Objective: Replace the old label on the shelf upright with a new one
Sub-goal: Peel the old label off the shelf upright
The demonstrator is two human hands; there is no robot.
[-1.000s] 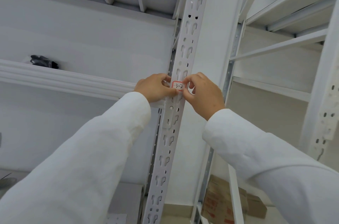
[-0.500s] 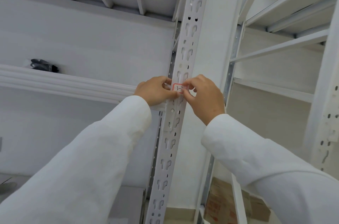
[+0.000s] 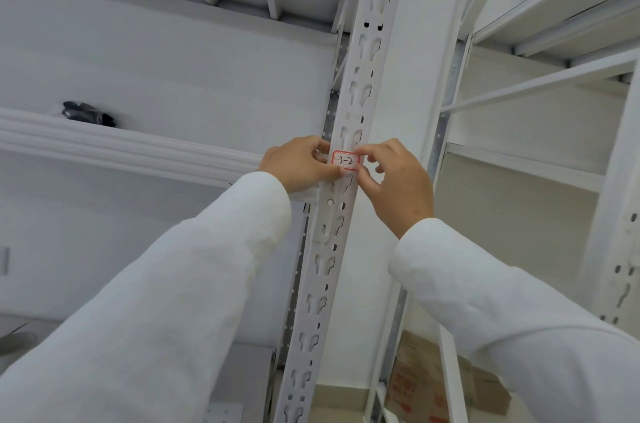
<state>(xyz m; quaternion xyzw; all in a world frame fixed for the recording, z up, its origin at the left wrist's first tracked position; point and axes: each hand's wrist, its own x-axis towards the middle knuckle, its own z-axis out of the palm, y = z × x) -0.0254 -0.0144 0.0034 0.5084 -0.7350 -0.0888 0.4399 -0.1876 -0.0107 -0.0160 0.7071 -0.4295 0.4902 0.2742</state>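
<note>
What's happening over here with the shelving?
A person in white sleeves is working on a small red-bordered label handwritten "3-2", which sits on the front of a white perforated shelf upright. The left hand touches the label's left edge, and the right hand pinches its right edge between thumb and fingertips. Whether the label is being pressed on or peeled off cannot be told from this view. A dark object lies on the shelf to the left.

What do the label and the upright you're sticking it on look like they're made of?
Label: seemingly matte white paper sticker with red border and handwritten "3-2".
Upright: probably white-painted steel, judging by its punched keyhole slots and thin pressed edges.
</note>
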